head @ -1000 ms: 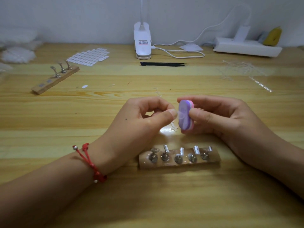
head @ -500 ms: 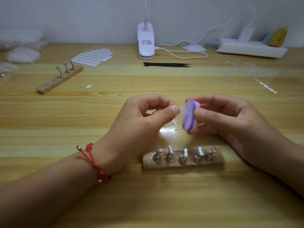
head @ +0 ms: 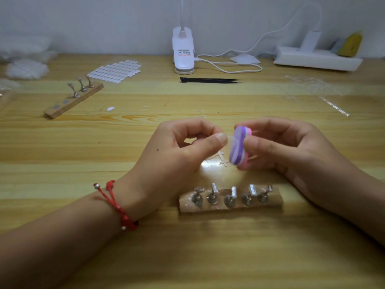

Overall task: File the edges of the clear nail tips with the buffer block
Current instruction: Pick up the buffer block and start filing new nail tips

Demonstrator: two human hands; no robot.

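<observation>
My left hand (head: 177, 151) pinches a clear nail tip (head: 230, 140) between thumb and curled fingers; the tip is faint and only partly visible. Its edge lies against the purple face of the purple-and-pink buffer block (head: 239, 148), which my right hand (head: 287, 147) grips upright between thumb and fingers. Both hands hover above the middle of the wooden table (head: 62, 147). Just in front of them lies a wooden holder (head: 275, 202) with several metal stands.
A second wooden holder (head: 73, 102) with three stands lies at the left. A sheet of white stickers (head: 115, 70), a white clip lamp (head: 183, 51), black tweezers (head: 210, 80) and a white power strip (head: 316, 59) sit at the back. Clear plastic sprues (head: 312, 86) lie at the right.
The buffer block has tilted and shifted a little against the nail tip. The view has moved slightly. Both hands stay in the same place.
</observation>
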